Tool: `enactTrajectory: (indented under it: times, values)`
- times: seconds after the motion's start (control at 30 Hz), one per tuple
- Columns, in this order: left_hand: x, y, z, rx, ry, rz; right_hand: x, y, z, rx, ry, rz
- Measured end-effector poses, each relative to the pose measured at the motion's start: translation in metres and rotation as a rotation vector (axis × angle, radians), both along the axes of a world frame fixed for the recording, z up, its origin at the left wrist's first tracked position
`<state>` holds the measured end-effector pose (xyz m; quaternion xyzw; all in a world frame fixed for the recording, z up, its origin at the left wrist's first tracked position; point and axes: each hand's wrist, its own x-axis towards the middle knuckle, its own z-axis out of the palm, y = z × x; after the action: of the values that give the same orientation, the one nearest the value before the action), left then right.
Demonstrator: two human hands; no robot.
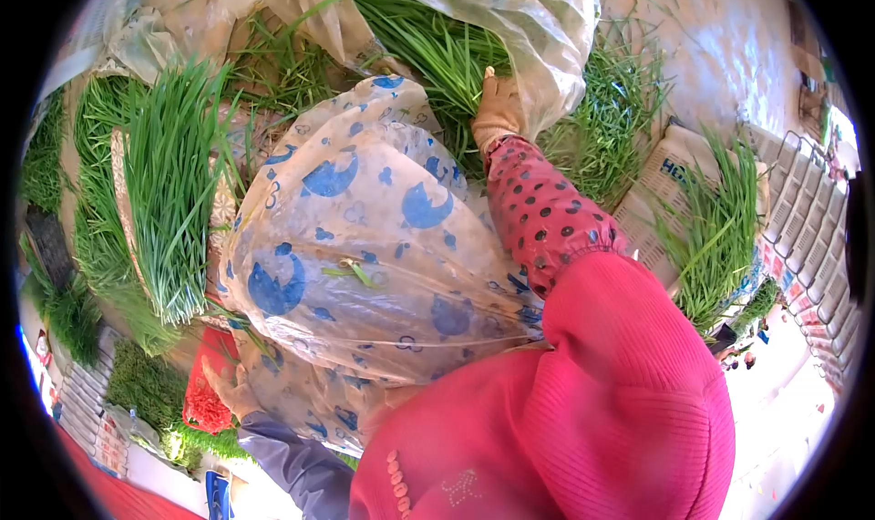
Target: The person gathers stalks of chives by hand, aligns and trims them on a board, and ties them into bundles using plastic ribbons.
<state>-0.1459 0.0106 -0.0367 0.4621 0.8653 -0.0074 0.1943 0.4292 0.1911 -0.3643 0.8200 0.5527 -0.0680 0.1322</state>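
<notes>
My right hand (pixel 499 110), gloved and in a red dotted sleeve cover, is closed on long green leaves (pixel 437 46) at the mouth of a clear plastic bag (pixel 556 55). My left hand (pixel 232 391), also gloved, with a grey-blue sleeve, is at the lower left with its fingers apart, beside a red container (pixel 205 374). Between my hands a plastic apron or sheet with blue prints (pixel 365 210) covers my lap. A bundle of green leaves (pixel 173 183), pale ends downward in view, lies on a patterned surface left of the sheet.
Loose green leaves (pixel 611 110) lie on the floor beyond the bag. Another leafy pile (pixel 715 237) rests on a light printed sack (pixel 670 174) at the right. Grey plastic crates (pixel 811 237) stand at the far right. Darker greens (pixel 146 383) lie at the lower left.
</notes>
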Motion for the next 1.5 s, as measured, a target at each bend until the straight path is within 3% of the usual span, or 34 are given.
enactTrajectory:
  times: [0.1, 0.17, 0.23, 0.3, 0.43, 0.63, 0.7, 0.77, 0.83, 0.9, 0.93, 1.0, 1.07, 1.13, 1.2, 1.23, 1.27, 1.3, 1.33, 1.37, 1.43, 1.47, 1.5]
  values:
    - [0.003, 0.006, 0.001, 0.011, -0.077, 0.097, -0.008, 0.017, 0.028, -0.057, 0.125, -0.131]
    - [0.003, 0.001, 0.000, 0.031, -0.101, 0.080, 0.008, 0.028, 0.027, -0.236, 0.416, -0.225]
    - [0.006, 0.002, -0.001, 0.025, -0.094, 0.103, 0.018, 0.048, 0.043, -0.277, 0.387, -0.137]
    - [0.003, 0.000, -0.004, 0.015, -0.089, 0.121, 0.019, 0.086, 0.093, -0.682, 0.352, -0.110]
    - [0.004, -0.003, -0.007, 0.014, -0.049, 0.118, 0.038, 0.117, 0.114, -0.768, 0.318, 0.124]
    - [-0.005, -0.011, -0.012, 0.054, -0.161, 0.163, 0.055, 0.124, 0.130, -0.792, 0.435, 0.299]
    - [-0.009, -0.016, -0.014, 0.064, -0.165, 0.140, 0.059, 0.127, 0.138, -0.835, 0.804, 0.224]
    - [-0.012, -0.024, -0.019, 0.164, -0.241, 0.217, 0.048, 0.117, 0.195, -0.610, 1.059, 0.217]
    - [-0.012, -0.025, -0.020, 0.163, -0.294, 0.238, 0.030, 0.109, 0.254, -0.521, 1.107, 0.111]
    - [-0.019, -0.030, -0.027, 0.172, -0.270, 0.202, 0.014, 0.094, 0.257, -0.611, 0.572, 0.122]
    - [-0.026, -0.031, -0.033, 0.107, -0.207, 0.156, 0.010, 0.086, 0.250, -0.701, 0.379, 0.279]
    - [-0.019, -0.026, -0.028, 0.130, -0.179, 0.092, 0.018, 0.062, 0.214, -0.768, 0.178, 0.448]
    - [-0.010, -0.019, -0.021, 0.077, -0.072, -0.022, 0.049, 0.025, 0.185, -0.481, 0.534, 0.077]
    - [-0.009, -0.015, -0.024, 0.071, 0.116, -0.154, 0.036, 0.027, 0.237, -0.561, 0.518, 0.012]
    - [0.020, 0.016, 0.003, 0.175, 0.180, -0.144, 0.037, 0.028, 0.281, -0.525, 0.722, 0.021]
    - [0.031, 0.033, 0.008, 0.382, -0.012, -0.170, 0.040, 0.024, 0.300, -0.485, 0.708, 0.025]
    - [0.043, 0.051, 0.014, 0.583, -0.203, -0.195, 0.039, 0.020, 0.320, -0.395, 0.871, 0.016]
    - [0.090, 0.075, 0.046, 0.638, -0.604, -0.038, 0.036, 0.016, 0.343, -0.307, 1.036, 0.019]
    - [0.150, 0.094, 0.080, 0.677, -1.004, 0.117, 0.019, 0.015, 0.384, -0.276, 0.988, 0.001]
    - [0.186, 0.103, 0.096, 0.701, -1.237, 0.097, 0.003, 0.010, 0.407, -0.241, 0.982, 0.025]
    - [0.241, 0.113, 0.086, 0.509, -1.706, 0.060, -0.022, 0.001, 0.441, -0.110, 1.058, -0.010]
    - [0.268, 0.115, 0.073, 0.412, -1.747, 0.040, -0.026, -0.003, 0.421, 0.219, 0.937, 0.349]
    - [0.290, 0.120, 0.083, 0.272, -1.769, 0.081, -0.036, -0.007, 0.421, 0.285, 0.860, 0.461]
